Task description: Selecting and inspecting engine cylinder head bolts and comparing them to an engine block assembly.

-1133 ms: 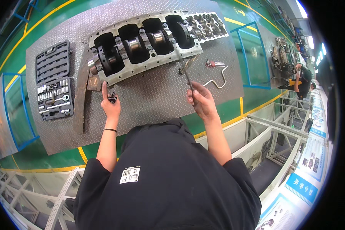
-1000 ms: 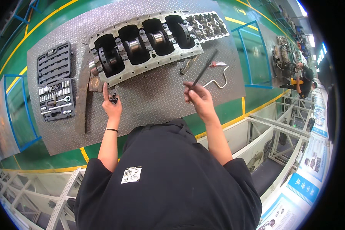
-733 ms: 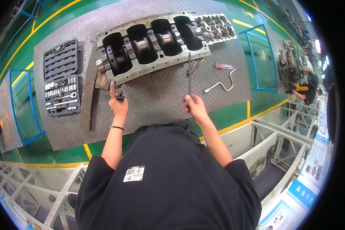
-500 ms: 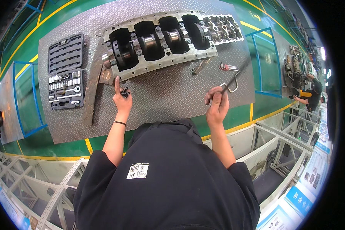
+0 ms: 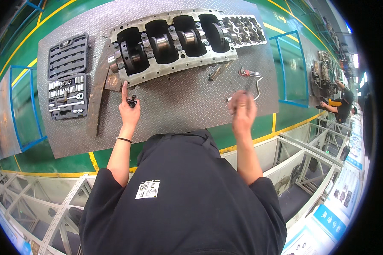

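My left hand (image 5: pixel 129 114) is closed around several black socket-head bolts (image 5: pixel 132 101), their round hollow ends bunched together. Its index finger points straight out at the near left corner of an engine block (image 5: pixel 157 71), close to or touching the edge. The block lies with its crankshaft (image 5: pixel 161 43) and bolted bearing caps facing up. Over the right part of the table, my right hand (image 5: pixel 244 114) is raised and smeared by motion. Its fingers look closed on a dark rod (image 5: pixel 247 86), of which only a faint blur shows.
Left of the block lie an opened socket set case (image 5: pixel 68 95) and a curved brown metal part (image 5: pixel 98 100). A cylinder head (image 5: pixel 244 32) adjoins the block's right end. A red hex key set (image 5: pixel 249 73) and a bent silver bar (image 5: pixel 258 87) rest near my right hand. Another person (image 5: pixel 347 102) works far right.
The dark rod in my right hand has swung from pointing far right to a faint blur by the fingers. My left hand keeps its bolts and pointing finger. The whole view has shifted slightly.
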Demonstrator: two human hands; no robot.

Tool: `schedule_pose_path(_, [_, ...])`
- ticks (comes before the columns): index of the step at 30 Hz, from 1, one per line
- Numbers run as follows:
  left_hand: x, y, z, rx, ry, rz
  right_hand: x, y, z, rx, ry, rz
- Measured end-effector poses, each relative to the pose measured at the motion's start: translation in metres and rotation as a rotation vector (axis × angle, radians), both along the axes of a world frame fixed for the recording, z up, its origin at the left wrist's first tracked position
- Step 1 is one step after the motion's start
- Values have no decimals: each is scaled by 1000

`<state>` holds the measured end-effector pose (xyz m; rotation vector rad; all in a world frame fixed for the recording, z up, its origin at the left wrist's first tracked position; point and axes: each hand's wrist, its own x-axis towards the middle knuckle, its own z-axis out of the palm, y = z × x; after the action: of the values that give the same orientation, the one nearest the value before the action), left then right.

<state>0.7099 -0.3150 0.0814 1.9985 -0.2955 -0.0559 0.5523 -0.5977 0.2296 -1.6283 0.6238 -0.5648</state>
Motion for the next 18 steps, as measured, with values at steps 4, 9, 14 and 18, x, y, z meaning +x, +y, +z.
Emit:
schedule_pose_path(4, [0, 2, -1, 9, -12, -10, 13, -6, 21, -251, -418, -47])
schedule_pose_path(9, [2, -3, -10, 4, -92, 25, 13, 16, -121, -633, 328, -51])
schedule_pose_path(14, [6, -2, -16, 32, -75, 29, -56, 43, -223, 137, 607, 7])
schedule_pose_path(18, [4, -4, -20, 11, -140, 34, -83, 41, -214, 638, 604, -127])
